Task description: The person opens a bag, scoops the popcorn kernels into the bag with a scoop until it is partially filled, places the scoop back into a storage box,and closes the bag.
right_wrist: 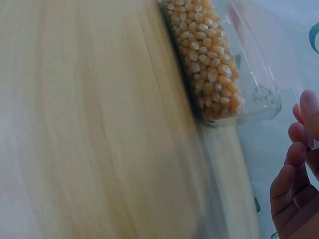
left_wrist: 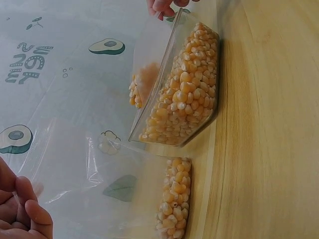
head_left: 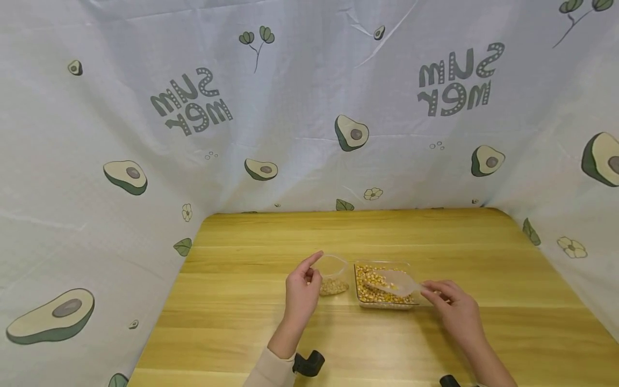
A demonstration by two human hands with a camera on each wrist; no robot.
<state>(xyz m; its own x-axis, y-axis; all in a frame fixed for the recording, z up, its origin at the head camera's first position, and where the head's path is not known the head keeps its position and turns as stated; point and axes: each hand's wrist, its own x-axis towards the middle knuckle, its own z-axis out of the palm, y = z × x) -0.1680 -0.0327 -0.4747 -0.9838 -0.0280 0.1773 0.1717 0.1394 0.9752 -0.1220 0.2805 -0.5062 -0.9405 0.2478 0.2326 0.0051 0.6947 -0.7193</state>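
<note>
My left hand (head_left: 303, 287) pinches the upper edge of a clear plastic bag (left_wrist: 75, 174), which stands on the table with corn kernels (left_wrist: 174, 199) in its bottom. The bag's mouth is spread wide. Right of the bag sits a rectangular clear container (head_left: 387, 307) with many yellow corn kernels (left_wrist: 192, 79) in it. By its handle, my right hand (head_left: 454, 309) holds a translucent scoop (head_left: 401, 280) above the container. Some kernels lie in the scoop's bowl, seen also in the left wrist view. In the right wrist view the scoop is mostly out of frame or hard to see.
The wooden table (head_left: 232, 301) carries the bag and the container near its middle. Behind and beside it hangs a pale cloth (head_left: 300, 107) printed with avocados, leaves and lettering. A black wrist device (head_left: 309, 364) sits at my left wrist.
</note>
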